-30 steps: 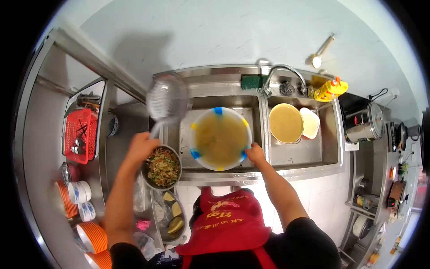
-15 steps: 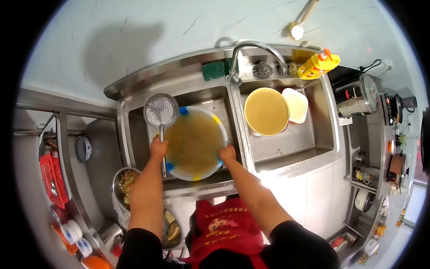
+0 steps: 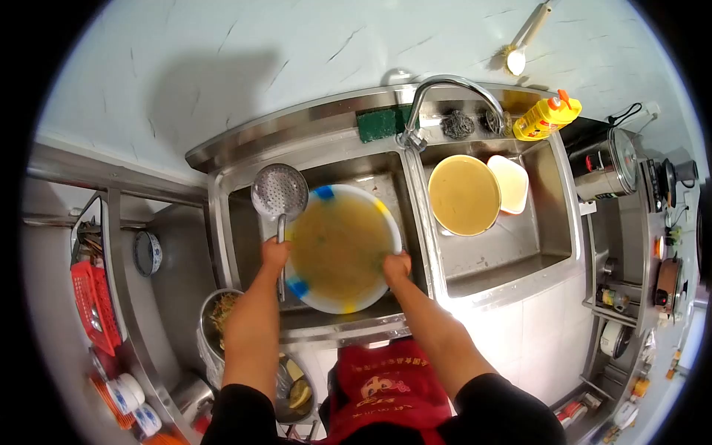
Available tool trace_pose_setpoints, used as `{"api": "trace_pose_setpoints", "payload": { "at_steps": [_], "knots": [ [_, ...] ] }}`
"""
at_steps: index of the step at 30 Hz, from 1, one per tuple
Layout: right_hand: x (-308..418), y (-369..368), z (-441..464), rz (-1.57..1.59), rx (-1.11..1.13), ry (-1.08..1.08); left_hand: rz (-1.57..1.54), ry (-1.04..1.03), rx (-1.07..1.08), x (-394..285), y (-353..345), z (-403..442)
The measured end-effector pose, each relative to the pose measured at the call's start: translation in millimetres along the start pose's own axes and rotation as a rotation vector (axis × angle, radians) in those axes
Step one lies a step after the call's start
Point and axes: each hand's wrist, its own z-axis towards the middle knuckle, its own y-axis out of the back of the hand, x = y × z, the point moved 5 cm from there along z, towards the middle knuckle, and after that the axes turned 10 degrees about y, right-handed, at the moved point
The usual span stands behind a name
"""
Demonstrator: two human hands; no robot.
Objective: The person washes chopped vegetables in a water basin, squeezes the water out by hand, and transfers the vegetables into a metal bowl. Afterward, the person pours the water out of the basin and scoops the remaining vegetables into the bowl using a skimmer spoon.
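A large white-rimmed basin (image 3: 343, 248) with blue and yellow patches, full of cloudy brownish liquid, is in the left sink bowl (image 3: 245, 245). My right hand (image 3: 397, 267) is closed on its right rim. At the basin's left edge, my left hand (image 3: 275, 256) wraps round the handle of a perforated skimmer (image 3: 279, 190). Whether those fingers also grip the rim is hidden. The skimmer's round head points away from me, over the sink's left side. In the right sink bowl (image 3: 482, 274), a yellowish round tub (image 3: 464, 194) of liquid stands beside a smaller white container (image 3: 509, 184).
Behind the bowls stand a curved faucet (image 3: 452, 80), a green scouring pad (image 3: 382, 124), a steel-wool ball (image 3: 457, 124) and a yellow detergent bottle (image 3: 547, 117). To the left are a pot of food scraps (image 3: 220, 319) and a red basket (image 3: 93, 304). A steel pot (image 3: 604, 163) stands right.
The camera view has shifted, so the whole scene sits farther right and slightly lower. Both hands keep their holds, and the basin stays at about the same place in the sink.
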Motion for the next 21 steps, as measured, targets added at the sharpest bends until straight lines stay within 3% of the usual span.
{"api": "trace_pose_setpoints", "payload": {
  "at_steps": [8,12,14,19,21],
  "knots": [
    [20.5,16.1,-10.2,0.311,-0.02,0.146,-0.296,0.025,0.012,-22.0,12.3,-26.6],
    [74.8,51.0,-44.2,0.024,-0.133,0.248,-0.369,-0.031,0.046,-37.2,32.2,-36.1],
    [91.8,64.9,-53.7,0.081,-0.071,0.188,-0.301,-0.038,0.068,-59.9,47.3,-64.1],
    [125.9,110.5,-76.1,0.175,-0.083,0.274,-0.377,-0.136,0.107,-101.9,75.1,-131.6],
    [136.8,128.8,-87.9,0.28,-0.048,0.161,-0.356,-0.157,0.139,-115.3,83.6,-157.9]
  ]
}}
